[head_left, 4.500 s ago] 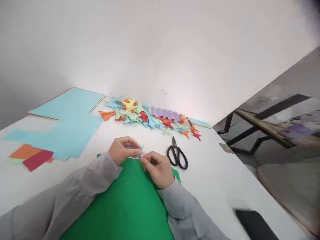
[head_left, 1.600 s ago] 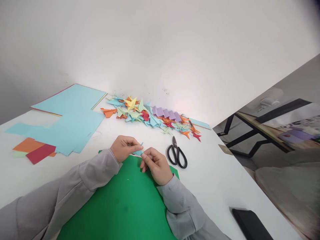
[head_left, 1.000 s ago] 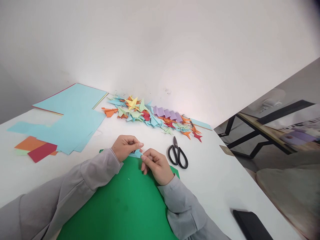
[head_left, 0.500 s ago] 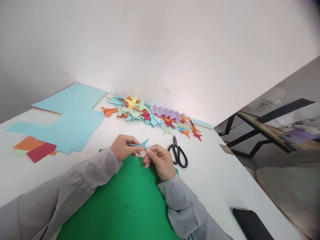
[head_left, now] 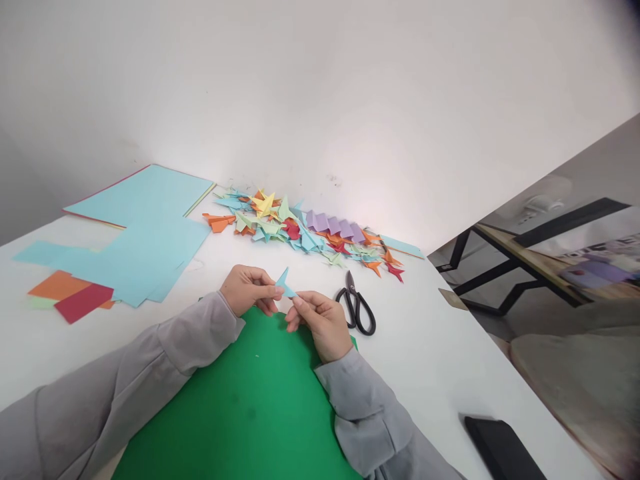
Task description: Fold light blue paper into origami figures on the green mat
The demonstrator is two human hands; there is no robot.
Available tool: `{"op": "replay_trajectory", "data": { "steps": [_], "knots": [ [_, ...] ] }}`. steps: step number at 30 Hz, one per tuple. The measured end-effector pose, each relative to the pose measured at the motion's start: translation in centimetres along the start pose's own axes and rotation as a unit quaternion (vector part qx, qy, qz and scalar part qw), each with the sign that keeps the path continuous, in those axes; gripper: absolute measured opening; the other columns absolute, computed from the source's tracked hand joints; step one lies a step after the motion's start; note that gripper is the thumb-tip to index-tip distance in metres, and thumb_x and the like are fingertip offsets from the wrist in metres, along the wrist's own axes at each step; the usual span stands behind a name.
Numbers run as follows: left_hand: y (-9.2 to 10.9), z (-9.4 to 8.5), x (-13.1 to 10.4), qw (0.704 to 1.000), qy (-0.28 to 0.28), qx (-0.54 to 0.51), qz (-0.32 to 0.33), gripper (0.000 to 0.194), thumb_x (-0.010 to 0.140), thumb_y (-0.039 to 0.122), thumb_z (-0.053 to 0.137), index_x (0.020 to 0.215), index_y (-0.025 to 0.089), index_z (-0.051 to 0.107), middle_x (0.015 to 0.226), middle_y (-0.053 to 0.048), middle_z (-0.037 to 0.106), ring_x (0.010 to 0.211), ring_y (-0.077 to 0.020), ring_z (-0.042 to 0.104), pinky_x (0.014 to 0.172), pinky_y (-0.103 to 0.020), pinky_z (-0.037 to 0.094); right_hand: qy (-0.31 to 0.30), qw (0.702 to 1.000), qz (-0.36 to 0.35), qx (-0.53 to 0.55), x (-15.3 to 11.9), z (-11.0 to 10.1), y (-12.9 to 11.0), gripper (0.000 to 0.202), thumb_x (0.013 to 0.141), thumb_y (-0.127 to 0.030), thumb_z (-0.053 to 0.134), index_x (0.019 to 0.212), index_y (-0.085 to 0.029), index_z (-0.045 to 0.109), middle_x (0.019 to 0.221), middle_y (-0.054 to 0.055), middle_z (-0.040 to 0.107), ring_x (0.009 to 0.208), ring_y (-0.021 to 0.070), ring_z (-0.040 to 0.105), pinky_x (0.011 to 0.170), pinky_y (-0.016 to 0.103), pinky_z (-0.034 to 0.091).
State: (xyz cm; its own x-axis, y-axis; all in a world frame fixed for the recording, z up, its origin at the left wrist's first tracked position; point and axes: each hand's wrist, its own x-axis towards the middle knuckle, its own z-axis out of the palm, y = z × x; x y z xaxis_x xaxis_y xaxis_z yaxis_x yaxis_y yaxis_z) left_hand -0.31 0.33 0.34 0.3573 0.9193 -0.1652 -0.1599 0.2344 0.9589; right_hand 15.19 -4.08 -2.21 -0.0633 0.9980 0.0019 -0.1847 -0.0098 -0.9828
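A small folded light-blue paper piece is held between both hands above the far edge of a green sheet. My left hand pinches its left side between thumb and fingers. From the right, my right hand grips its lower right tip, thumb on top. One pointed end of the paper sticks up between the hands. Black-handled scissors lie just right of my right hand, blades pointing away.
Behind the hands lies a pile of colourful folded paper pieces, with purple ones in a row. Light-blue sheets, orange paper and red paper are at the left. A black flat object rests at the lower right.
The blue paper has turned in the fingers, and its pointed end now stands more upright. My left hand has shifted slightly left and up; my right hand is nearly unmoved.
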Motion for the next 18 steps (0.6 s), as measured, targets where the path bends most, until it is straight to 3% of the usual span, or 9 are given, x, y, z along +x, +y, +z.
{"op": "replay_trajectory", "data": {
  "steps": [9, 18],
  "knots": [
    [-0.31, -0.30, 0.40, 1.000, 0.006, 0.001, -0.005, 0.032, 0.043, 0.027, 0.083, 0.052, 0.010, 0.057, 0.051, -0.003, 0.064, 0.039, -0.0139, 0.058, 0.036, -0.024, 0.049, -0.009, 0.999, 0.017, 0.035, 0.03, -0.24, 0.25, 0.032, 0.073, -0.047, 0.062, 0.078, -0.015, 0.059, 0.055, 0.002, 0.067, 0.041, 0.0130, 0.059, 0.042, 0.023, 0.045],
    [-0.29, -0.68, 0.55, 0.999, 0.036, -0.015, -0.003, 0.031, 0.045, 0.028, 0.082, 0.053, 0.010, 0.058, 0.052, -0.003, 0.064, 0.039, -0.0136, 0.058, 0.036, -0.024, 0.050, -0.026, 0.998, -0.013, 0.049, -0.04, -0.67, 0.51, 0.025, 0.069, -0.025, 0.063, 0.092, -0.017, 0.060, 0.063, 0.001, 0.069, 0.049, 0.0138, 0.062, 0.052, 0.026, 0.047]
  ]
}}
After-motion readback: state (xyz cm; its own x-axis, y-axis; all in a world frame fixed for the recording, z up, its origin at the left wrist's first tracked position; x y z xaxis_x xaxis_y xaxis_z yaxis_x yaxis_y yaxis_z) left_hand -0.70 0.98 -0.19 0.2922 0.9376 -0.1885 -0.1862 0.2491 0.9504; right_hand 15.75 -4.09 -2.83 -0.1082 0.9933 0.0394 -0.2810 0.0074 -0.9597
